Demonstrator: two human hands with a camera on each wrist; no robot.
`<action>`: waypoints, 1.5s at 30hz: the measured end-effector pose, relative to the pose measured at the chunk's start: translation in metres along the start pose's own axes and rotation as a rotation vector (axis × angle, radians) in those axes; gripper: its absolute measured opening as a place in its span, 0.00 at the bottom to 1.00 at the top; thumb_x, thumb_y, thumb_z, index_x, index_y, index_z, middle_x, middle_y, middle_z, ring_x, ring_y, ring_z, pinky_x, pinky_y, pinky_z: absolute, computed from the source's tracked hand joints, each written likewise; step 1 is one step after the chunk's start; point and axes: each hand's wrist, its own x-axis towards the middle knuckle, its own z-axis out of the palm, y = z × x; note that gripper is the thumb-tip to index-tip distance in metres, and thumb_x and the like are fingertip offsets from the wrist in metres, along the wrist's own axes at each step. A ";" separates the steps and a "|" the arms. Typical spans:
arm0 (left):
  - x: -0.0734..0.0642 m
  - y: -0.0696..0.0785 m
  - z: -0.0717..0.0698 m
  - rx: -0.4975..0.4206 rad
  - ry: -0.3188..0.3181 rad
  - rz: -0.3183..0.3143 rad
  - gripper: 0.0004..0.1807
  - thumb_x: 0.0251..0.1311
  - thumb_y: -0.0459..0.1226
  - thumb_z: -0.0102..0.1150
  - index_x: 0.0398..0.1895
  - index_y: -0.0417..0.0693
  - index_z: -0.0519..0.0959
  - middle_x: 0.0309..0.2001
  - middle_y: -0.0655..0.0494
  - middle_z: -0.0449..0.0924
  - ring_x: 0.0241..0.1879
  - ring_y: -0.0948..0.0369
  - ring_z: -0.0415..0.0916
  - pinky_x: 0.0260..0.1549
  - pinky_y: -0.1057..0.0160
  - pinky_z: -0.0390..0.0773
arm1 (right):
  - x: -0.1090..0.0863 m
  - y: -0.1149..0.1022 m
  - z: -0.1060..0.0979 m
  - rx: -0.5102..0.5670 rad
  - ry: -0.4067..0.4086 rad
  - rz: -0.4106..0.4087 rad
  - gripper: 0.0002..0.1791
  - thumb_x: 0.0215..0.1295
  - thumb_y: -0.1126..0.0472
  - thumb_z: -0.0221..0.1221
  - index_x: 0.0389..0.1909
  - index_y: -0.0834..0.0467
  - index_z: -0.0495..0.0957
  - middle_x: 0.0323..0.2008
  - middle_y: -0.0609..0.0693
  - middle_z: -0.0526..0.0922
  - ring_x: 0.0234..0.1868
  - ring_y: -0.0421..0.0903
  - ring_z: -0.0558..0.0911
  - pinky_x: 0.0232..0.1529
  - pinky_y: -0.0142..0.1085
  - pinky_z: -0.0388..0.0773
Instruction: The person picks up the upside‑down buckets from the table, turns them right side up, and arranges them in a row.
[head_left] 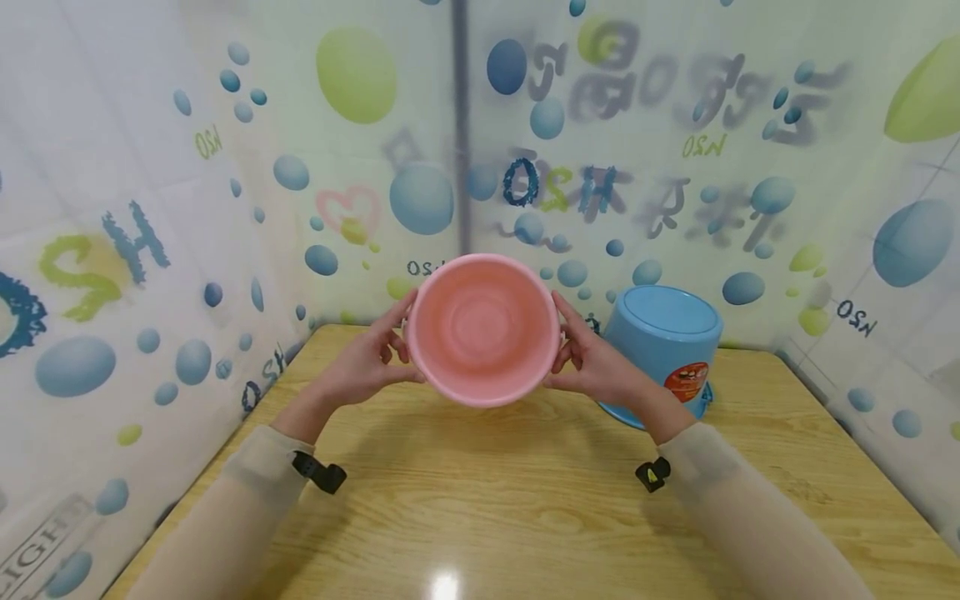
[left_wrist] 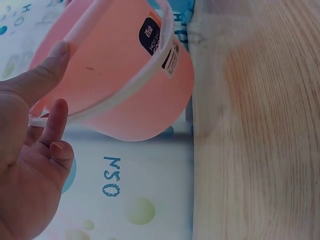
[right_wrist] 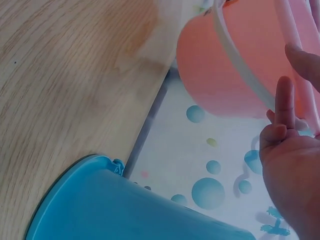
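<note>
A pink bucket (head_left: 483, 325) is held up over the table, tilted so its open mouth faces the head camera. My left hand (head_left: 371, 354) grips its rim on the left side, and my right hand (head_left: 592, 358) grips the rim opposite. The left wrist view shows the thumb against the rim and a white carrying handle (left_wrist: 131, 86) hanging along the bucket's outer wall, near a dark label (left_wrist: 149, 36). In the right wrist view the same handle (right_wrist: 240, 62) passes close to my fingers (right_wrist: 285, 102).
A blue bucket (head_left: 660, 342) with a red oval sticker stands upside down on the wooden table (head_left: 465, 492), just beyond my right forearm. Patterned curtains (head_left: 360, 167) hang behind the table and along both sides.
</note>
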 end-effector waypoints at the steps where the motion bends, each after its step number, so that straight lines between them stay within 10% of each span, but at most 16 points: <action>1: 0.000 0.000 -0.001 -0.002 0.000 0.003 0.66 0.60 0.35 0.83 0.92 0.68 0.47 0.40 0.52 0.83 0.40 0.56 0.78 0.34 0.65 0.70 | 0.000 0.000 0.000 -0.014 -0.001 0.001 0.69 0.70 0.69 0.74 0.91 0.32 0.32 0.68 0.65 0.77 0.46 0.50 0.85 0.45 0.35 0.84; 13: -0.003 -0.003 -0.013 -0.045 -0.039 -0.012 0.60 0.63 0.38 0.81 0.91 0.62 0.52 0.46 0.50 0.84 0.40 0.57 0.79 0.36 0.65 0.73 | 0.000 -0.005 -0.006 -0.036 -0.008 0.017 0.66 0.67 0.63 0.77 0.92 0.36 0.41 0.69 0.63 0.78 0.47 0.52 0.83 0.44 0.39 0.84; 21: -0.004 -0.006 -0.014 -0.167 -0.069 -0.060 0.52 0.70 0.42 0.75 0.91 0.63 0.55 0.88 0.55 0.59 0.77 0.42 0.73 0.67 0.42 0.82 | 0.001 -0.004 -0.005 0.174 -0.039 0.043 0.60 0.72 0.57 0.74 0.91 0.35 0.44 0.86 0.57 0.61 0.76 0.67 0.72 0.65 0.47 0.84; 29: -0.002 -0.007 -0.014 -0.452 -0.081 -0.122 0.44 0.80 0.42 0.63 0.91 0.67 0.51 0.87 0.46 0.60 0.76 0.40 0.75 0.65 0.47 0.86 | 0.004 -0.005 0.004 0.333 -0.014 0.116 0.54 0.79 0.59 0.66 0.92 0.38 0.40 0.89 0.54 0.56 0.86 0.63 0.63 0.77 0.55 0.76; 45: 0.015 -0.021 0.001 -0.610 0.053 -0.264 0.41 0.85 0.43 0.56 0.92 0.70 0.48 0.86 0.48 0.60 0.76 0.51 0.71 0.70 0.39 0.80 | 0.039 0.007 0.021 0.462 0.137 0.127 0.42 0.91 0.52 0.49 0.92 0.46 0.36 0.84 0.64 0.60 0.77 0.57 0.70 0.85 0.57 0.63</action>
